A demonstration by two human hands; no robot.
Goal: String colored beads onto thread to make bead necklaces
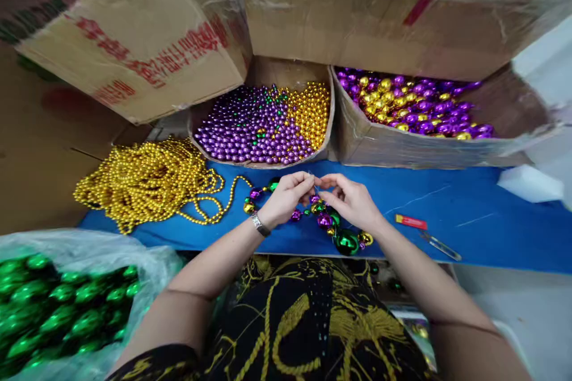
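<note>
Blue table (473,223), two hands (292,190) (351,197), beads (325,221), one wristband (260,224)

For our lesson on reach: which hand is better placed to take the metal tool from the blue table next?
Probably the right hand: the metal tool lies on that side, nearer to it. The left hand would likely have to reach across the right arm.
</note>
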